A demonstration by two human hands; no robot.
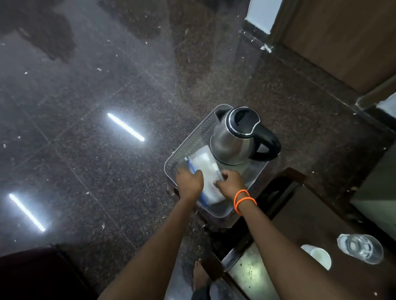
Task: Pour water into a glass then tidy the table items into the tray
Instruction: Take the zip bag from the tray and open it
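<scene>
While both your hands reach into tray (186, 136), left hand (190, 182) rests on blue toothbrush (192, 168), fingers hidden — grip unclear; right hand (230, 182) pinches white packet (203, 160). Kettle (236, 137) at tray's 1 o'clock. Glass (360, 248) of water on bench (294, 237) — 5 o'clock, well apart.

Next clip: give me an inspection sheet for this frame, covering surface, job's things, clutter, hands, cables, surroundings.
Surface: dark table at lower right; the tray overhangs its far corner.
Job's things: kettle, lid shut, stands in the tray beside a white packet and a blue toothbrush; glass with water and a white cup sit on the table.
Clutter: nothing seen.
Hands: left hand rests on the toothbrush, grip unclear; right hand, orange bands at the wrist, pinches the packet.
Cables: nothing seen.
Surroundings: speckled floor reflecting lights; wooden door upper right.
</scene>
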